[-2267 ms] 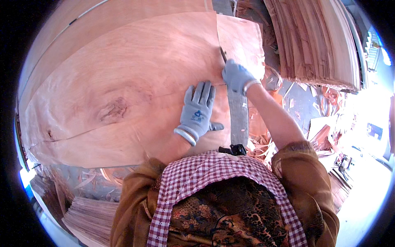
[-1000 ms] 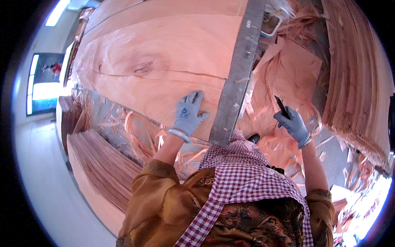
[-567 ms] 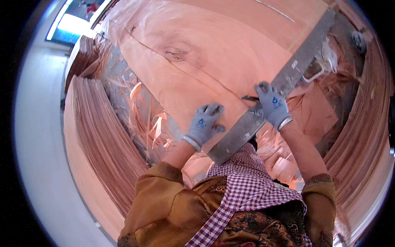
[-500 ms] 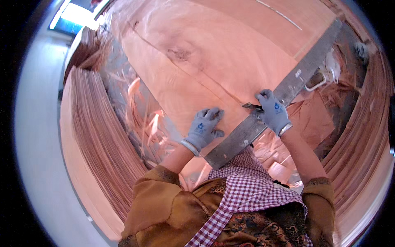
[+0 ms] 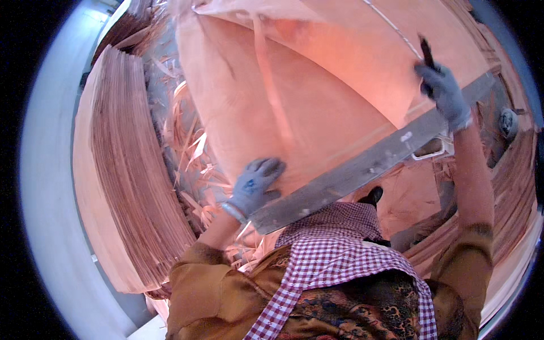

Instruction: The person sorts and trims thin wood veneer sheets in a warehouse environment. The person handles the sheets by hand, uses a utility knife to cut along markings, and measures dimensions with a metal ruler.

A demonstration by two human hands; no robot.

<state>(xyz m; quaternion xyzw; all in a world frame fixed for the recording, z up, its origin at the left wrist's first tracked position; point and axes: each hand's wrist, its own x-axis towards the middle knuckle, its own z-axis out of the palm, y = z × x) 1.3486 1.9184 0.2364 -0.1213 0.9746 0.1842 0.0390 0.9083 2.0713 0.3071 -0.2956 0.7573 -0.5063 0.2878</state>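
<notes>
My left hand (image 5: 255, 184), in a grey glove, rests on a thin reddish wood veneer sheet (image 5: 323, 127) with its fingers stretched out and the thumb apart. Beside it lies the near left end of a long grey straight board (image 5: 345, 184), which runs along the sheet's near edge to the far right. Over the far right part of the sheets, my gloved right hand (image 5: 445, 93) is closed around a slim black knife (image 5: 426, 52), pointing away from me. Farther off, a veneer piece (image 5: 340, 51) is raised and curls above the sheet, glowing orange.
A tall veneer stack (image 5: 122, 164) stands at left, another stack (image 5: 504, 187) at right. Torn veneer strips (image 5: 190, 150) litter the floor between. A white handle-like loop (image 5: 433, 150) shows beyond the board, with a round grey object (image 5: 508, 122) farther right.
My right hand has swung far and right with the knife, away from the board's middle. The cracked veneer has lifted and curled. My left hand has shifted slightly left and nearer.
</notes>
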